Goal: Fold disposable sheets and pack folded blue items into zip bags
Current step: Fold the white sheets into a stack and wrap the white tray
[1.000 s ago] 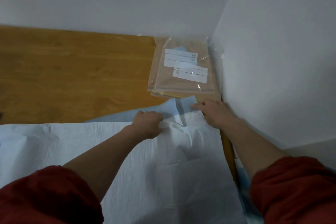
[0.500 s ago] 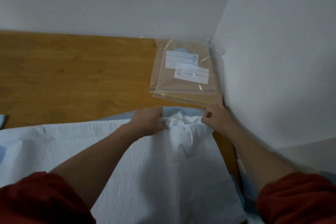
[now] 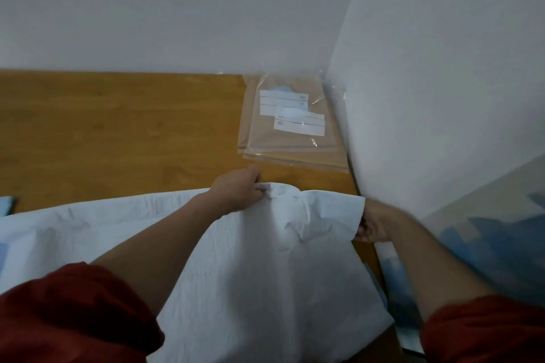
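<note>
Left hand (image 3: 239, 189) and right hand (image 3: 374, 226) at far edge of sheet (image 3: 265, 280)

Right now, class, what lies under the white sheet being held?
The wooden table runs under the white sheet; the right hand, gripping its edge, is partly hidden. Anything else beneath is covered.

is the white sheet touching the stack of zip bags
Apart. The head view shows a strip of bare wooden table between the far edge of the white sheet and the zip bags.
</note>
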